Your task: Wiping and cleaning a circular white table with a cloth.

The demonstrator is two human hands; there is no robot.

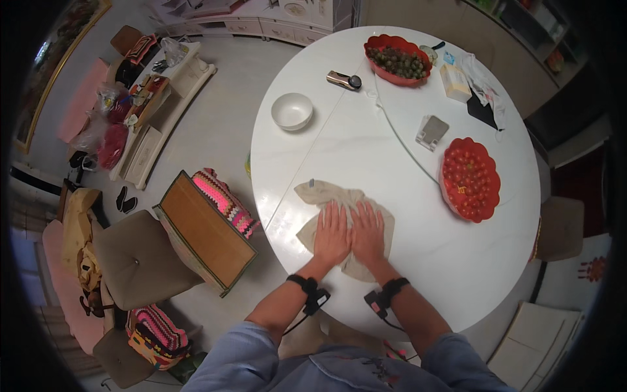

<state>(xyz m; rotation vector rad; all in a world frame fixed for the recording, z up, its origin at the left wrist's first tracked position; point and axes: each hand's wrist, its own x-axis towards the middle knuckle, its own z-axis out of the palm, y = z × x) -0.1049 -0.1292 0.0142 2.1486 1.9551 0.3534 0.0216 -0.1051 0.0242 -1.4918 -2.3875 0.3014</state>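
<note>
A beige cloth garment with a small grey tag lies crumpled on the round white table. Flat on top of it rests my left hand, palm down, fingers pointing away from me. Close beside it, my right hand presses on the same cloth, also palm down. The two hands touch along their thumbs. Neither hand grips the cloth; its middle is hidden under them.
A white bowl stands at the table's left. Farther back are a pinkish-gold device and a red basket of dark round fruit. Rightward are a red basket of red fruit, a grey phone-like object and a tissue box.
</note>
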